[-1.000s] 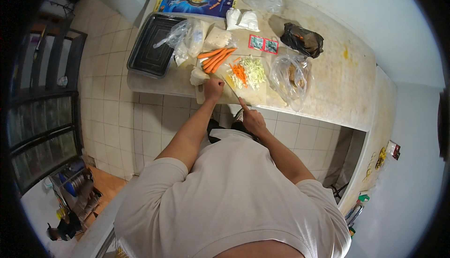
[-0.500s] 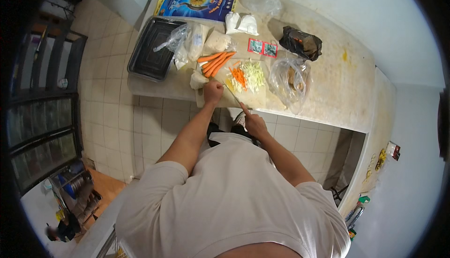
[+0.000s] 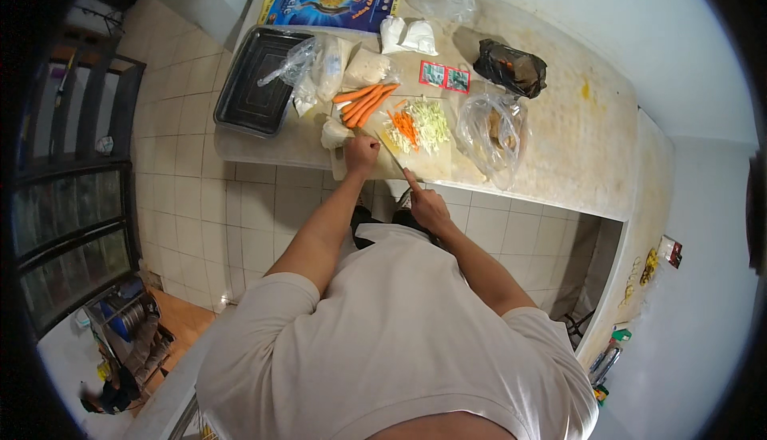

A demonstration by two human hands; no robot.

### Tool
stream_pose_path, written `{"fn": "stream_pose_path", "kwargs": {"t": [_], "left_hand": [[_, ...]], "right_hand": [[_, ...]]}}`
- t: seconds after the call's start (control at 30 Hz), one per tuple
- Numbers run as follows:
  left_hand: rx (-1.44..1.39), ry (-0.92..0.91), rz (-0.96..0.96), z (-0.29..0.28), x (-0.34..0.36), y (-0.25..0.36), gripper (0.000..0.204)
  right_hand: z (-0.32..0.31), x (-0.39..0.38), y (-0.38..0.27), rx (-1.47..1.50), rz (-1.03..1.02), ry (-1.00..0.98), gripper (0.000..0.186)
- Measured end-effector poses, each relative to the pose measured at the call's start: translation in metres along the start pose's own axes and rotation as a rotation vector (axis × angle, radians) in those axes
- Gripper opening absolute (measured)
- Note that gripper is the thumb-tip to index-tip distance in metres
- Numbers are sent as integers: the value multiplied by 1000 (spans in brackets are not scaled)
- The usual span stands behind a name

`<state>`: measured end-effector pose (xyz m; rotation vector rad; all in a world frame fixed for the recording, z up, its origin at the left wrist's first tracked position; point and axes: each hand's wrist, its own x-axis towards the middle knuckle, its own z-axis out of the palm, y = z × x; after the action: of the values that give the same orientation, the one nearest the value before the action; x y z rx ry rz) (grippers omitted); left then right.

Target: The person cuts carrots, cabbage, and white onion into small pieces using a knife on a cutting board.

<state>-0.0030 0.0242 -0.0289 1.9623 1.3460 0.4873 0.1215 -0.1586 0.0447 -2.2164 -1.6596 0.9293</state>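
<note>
My right hand (image 3: 428, 209) grips a knife, index finger stretched along it. The knife blade (image 3: 389, 148) points away and to the left over the pale cutting board (image 3: 438, 169). My left hand (image 3: 362, 155) is closed at the board's left side, near the blade tip; what its fingers hold is hidden. Beyond the blade lie a small pile of cut orange carrot strips (image 3: 404, 127) and a heap of pale green shredded cabbage (image 3: 432, 126). Several whole carrots (image 3: 368, 105) rest behind my left hand. A whitish lump (image 3: 335, 131) sits just left of them.
A black tray (image 3: 254, 80) stands at the left, beside clear plastic bags (image 3: 327, 70). Behind are white packets (image 3: 407, 35), a blue printed sheet (image 3: 331, 0) and red-edged packets (image 3: 444, 76). At the right are a clear bag (image 3: 492, 136) and a black bag (image 3: 511, 67).
The view has shifted slightly, moving the table's things a little up and left. Both hands keep nearly the same places, and the knife stays in my right hand.
</note>
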Motion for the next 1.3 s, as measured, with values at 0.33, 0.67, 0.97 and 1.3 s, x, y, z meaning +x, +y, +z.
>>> {"fn": "stream_pose_path", "kwargs": {"t": [0.33,0.67,0.97,1.3], "left_hand": [[77,7,17,0,0,1,11],[42,-23,-14,7,0,-8,11],[54,-17,14,2,0,2,14],[52,-18,-14,-1,-2,7,13]], "right_hand": [[8,17,-1,0,-32,42,70],[3,-12,13,24,58,-49,69],[3,2,2,38,2,56,65],[1,1,1,13,8,19,65]]}}
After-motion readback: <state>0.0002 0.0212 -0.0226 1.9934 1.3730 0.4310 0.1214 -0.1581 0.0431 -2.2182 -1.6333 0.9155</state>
